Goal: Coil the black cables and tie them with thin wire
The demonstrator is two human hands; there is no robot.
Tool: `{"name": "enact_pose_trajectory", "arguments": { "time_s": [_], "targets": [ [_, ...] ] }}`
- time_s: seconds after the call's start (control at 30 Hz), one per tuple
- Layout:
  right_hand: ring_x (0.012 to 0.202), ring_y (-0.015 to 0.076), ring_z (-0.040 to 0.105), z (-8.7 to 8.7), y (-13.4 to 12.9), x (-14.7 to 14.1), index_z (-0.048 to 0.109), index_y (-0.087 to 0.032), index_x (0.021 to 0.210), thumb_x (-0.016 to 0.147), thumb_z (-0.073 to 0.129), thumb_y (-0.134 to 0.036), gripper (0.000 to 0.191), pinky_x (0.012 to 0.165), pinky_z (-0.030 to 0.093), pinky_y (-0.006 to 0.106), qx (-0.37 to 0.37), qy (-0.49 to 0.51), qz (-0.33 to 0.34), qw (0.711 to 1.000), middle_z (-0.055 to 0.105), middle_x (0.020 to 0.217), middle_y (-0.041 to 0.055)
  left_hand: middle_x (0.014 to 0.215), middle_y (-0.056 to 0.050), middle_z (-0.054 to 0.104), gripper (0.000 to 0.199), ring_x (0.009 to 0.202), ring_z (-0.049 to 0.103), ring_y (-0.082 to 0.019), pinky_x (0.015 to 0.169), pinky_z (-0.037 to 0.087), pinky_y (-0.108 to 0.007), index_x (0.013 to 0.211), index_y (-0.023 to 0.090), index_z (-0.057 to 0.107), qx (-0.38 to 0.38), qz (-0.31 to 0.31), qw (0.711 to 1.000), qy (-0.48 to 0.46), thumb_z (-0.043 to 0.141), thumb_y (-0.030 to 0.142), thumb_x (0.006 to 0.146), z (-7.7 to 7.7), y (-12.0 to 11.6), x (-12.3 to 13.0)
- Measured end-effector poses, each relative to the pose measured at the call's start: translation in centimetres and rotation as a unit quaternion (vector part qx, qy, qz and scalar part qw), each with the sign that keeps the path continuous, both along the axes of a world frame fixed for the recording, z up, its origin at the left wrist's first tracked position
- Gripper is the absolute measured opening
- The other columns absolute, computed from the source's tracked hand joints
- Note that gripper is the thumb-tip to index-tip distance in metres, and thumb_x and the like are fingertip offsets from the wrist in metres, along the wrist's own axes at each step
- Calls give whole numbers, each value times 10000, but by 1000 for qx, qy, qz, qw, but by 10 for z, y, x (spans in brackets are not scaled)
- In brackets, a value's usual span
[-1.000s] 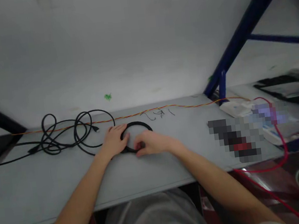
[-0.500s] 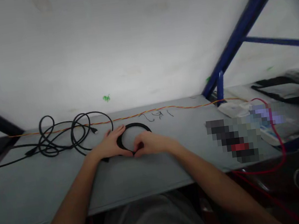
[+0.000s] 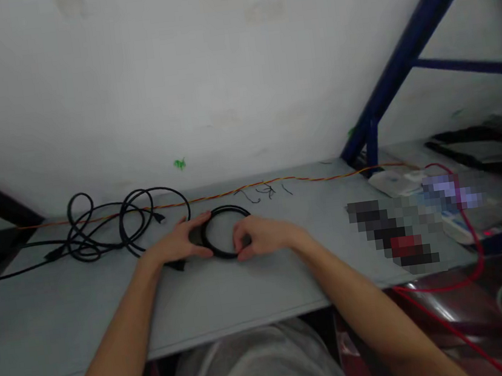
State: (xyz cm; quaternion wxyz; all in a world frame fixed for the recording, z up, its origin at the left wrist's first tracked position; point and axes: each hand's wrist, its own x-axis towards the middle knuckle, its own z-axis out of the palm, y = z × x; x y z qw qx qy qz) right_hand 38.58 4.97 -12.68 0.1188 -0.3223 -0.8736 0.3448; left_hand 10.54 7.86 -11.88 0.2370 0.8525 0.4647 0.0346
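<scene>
A black cable lies wound into a round coil (image 3: 232, 255) on the grey tabletop. My left hand (image 3: 176, 244) is at its left side, thumb and fingers spread wide apart and touching the coil's edge. At the lower right of the ring, my right hand (image 3: 263, 235) is closed, with thumb and fingertips pinching the cable; part of the coil is hidden behind it. A dark cable connector (image 3: 178, 265) pokes out below my left hand. To the left lies a loose tangle of black cable (image 3: 85, 252), with a plug end (image 3: 158, 217) near its right side.
A red and yellow twisted wire (image 3: 318, 178) runs along the back, with thin black scraps (image 3: 268, 189) before it. Blue frame bars (image 3: 396, 85) rise at right. Blurred-out items (image 3: 392, 238), white trays (image 3: 392, 184) and a red cable (image 3: 477, 251) lie at right.
My right hand has slid slightly right along the coil. My left thumb has drawn back left from its lower edge, so the two hands are further apart.
</scene>
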Motion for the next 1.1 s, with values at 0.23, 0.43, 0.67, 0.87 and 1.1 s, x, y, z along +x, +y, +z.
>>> {"name": "enact_pose_trajectory", "arguments": {
  "time_s": [0.23, 0.43, 0.67, 0.87, 1.1],
  "targets": [
    [910, 213, 722, -2, -4, -6, 763, -214, 1221, 817, 751, -149, 409, 803, 544, 283, -42, 32, 8, 999, 795, 1062, 38, 1696, -78, 344, 967, 1614, 215, -325, 1315, 6, -580, 1621, 263, 385, -4, -4, 1000, 29, 732, 590, 779, -1, 3, 1],
    [925, 221, 699, -4, -6, -11, 821, -221, 1119, 861, 739, -168, 275, 863, 525, 310, 22, 46, 40, 998, 796, 1060, 48, 1715, -113, 281, 940, 1622, 178, -334, 1303, 22, -603, 1612, 224, 398, 26, -16, 997, 70, 718, 572, 799, -4, 3, 5],
    [899, 205, 683, -6, 7, -6, 810, -205, 1126, 988, 621, -230, 235, 844, 507, 303, 126, 72, -133, 980, 771, 1022, 71, 1689, -97, 351, 904, 1581, 309, -332, 1295, -27, -615, 1601, 288, 419, 6, -15, 999, 33, 707, 605, 804, -1, 1, -1],
    [1177, 322, 605, -19, 39, 38, 795, -190, 1185, 952, 658, -226, 273, 1026, 459, 414, 193, -111, -400, 889, 669, 1255, 178, 1692, -56, 355, 743, 1597, 276, -312, 1302, 1, -600, 1497, 338, 562, -3, -20, 1000, 18, 727, 564, 808, 2, 0, 2],
    [1059, 274, 635, -20, 44, 45, 780, -165, 936, 898, 668, -153, 118, 923, 466, 344, 177, -88, -354, 914, 725, 1083, 138, 1686, -64, 375, 591, 1626, 174, -307, 1304, -8, -594, 1314, 309, 704, 15, -17, 1000, 18, 763, 548, 777, 5, -4, 6]
  ]
}}
